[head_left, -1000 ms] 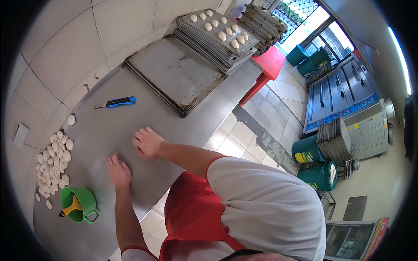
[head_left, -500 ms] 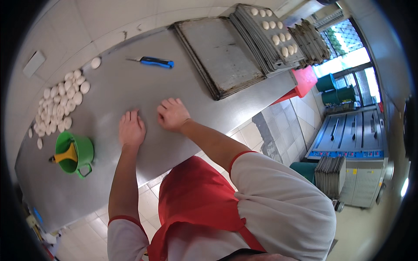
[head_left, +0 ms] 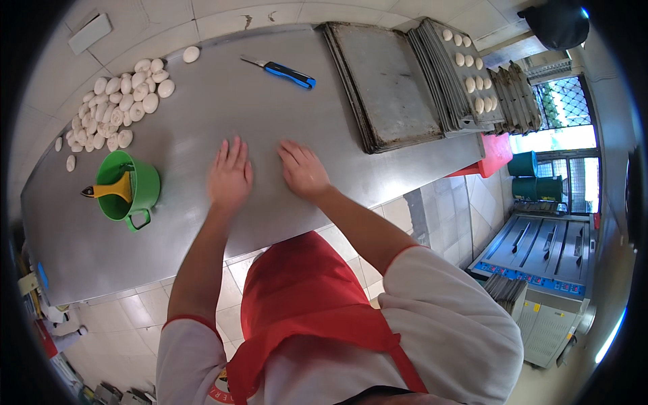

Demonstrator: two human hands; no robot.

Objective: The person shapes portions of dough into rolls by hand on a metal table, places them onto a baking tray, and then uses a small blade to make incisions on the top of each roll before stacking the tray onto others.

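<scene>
My left hand [head_left: 229, 177] lies palm down on the steel worktable [head_left: 202, 101], fingers spread, holding nothing. My right hand [head_left: 302, 172] rests on the table a little to its right, fingers apart and slightly bent, also empty. Left of them stands a green plastic mug [head_left: 145, 189] with a yellow-handled brush [head_left: 111, 190] in it. Behind the mug lies a heap of pale dough pieces [head_left: 121, 104]. A blue-and-black utility knife [head_left: 289, 74] lies farther back, beyond my hands.
Stacked dark baking trays [head_left: 378, 88] stand at the back right, beside a raised pile topped with dough pieces [head_left: 469, 61]. Past the table's end are a red plastic table [head_left: 493, 152], green bins [head_left: 536, 189] and a steel deck oven [head_left: 533, 250]. The tiled wall runs behind.
The view has swung round, so the table and trays sit higher and flatter in the picture. My hands remain on the tabletop; the fingers of my right hand look more stretched out.
</scene>
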